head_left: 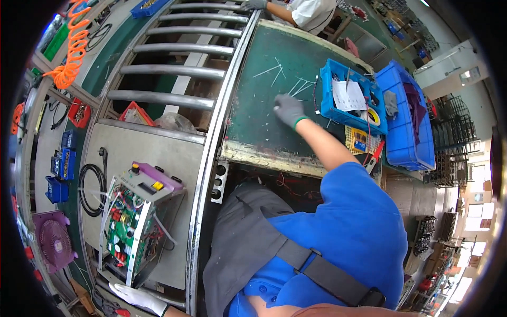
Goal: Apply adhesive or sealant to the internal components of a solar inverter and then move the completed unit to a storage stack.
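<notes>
My right hand (289, 110), in a grey glove, reaches out over the green bench mat (253, 121). Its fingertips rest among several thin white cable ties (274, 68) scattered there; a white bit shows at the fingertips, but a grip on it is unclear. My left hand (138, 297), in a white glove, lies at the lower edge with fingers stretched out. It sits just below the open electronics unit (132, 227), which shows a green circuit board, wires and a purple top panel. The unit rests on a grey metal plate (153, 153).
A blue bin (330, 100) with papers and a larger blue crate (406, 142) stand right of the mat. A roller conveyor (179, 53) runs at the back. A black cable (92, 190), a purple fan (53, 240) and small blue boxes lie left. Another person's gloved hand (253, 5) is at the top.
</notes>
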A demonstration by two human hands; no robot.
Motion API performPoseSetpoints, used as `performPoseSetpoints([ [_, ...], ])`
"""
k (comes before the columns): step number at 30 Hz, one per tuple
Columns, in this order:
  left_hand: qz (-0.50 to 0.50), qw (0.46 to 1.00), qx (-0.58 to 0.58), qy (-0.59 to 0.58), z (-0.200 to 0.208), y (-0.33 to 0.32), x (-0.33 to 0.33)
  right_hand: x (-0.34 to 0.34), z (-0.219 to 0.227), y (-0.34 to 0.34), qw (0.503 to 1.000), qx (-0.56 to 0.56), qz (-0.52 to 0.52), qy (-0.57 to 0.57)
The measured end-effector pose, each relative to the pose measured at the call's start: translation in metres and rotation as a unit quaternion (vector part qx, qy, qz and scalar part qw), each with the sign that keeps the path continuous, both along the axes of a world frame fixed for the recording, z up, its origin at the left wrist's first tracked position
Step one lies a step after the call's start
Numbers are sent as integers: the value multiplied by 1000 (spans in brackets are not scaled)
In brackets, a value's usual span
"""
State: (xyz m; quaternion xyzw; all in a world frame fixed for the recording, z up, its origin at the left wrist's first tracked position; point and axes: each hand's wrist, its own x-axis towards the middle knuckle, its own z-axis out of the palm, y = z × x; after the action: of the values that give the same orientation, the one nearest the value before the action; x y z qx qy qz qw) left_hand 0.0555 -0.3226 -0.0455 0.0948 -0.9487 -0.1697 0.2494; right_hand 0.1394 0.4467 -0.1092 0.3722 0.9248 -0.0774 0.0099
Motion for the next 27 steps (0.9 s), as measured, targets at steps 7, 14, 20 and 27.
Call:
performPoseSetpoints([
  [7,37,990,-121,54,48,62,15,23,-91,105,986,17,142,82],
  [14,-242,934,163,204,75,185,79,3,-4,-43,930,-286,118,200],
  [20,-244,710,576,-323,38,237,115,16,76,-322,632,-679,336,166],
  [27,-210,699,605,-317,14,183,134,16,56,-376,627,-618,447,159],
])
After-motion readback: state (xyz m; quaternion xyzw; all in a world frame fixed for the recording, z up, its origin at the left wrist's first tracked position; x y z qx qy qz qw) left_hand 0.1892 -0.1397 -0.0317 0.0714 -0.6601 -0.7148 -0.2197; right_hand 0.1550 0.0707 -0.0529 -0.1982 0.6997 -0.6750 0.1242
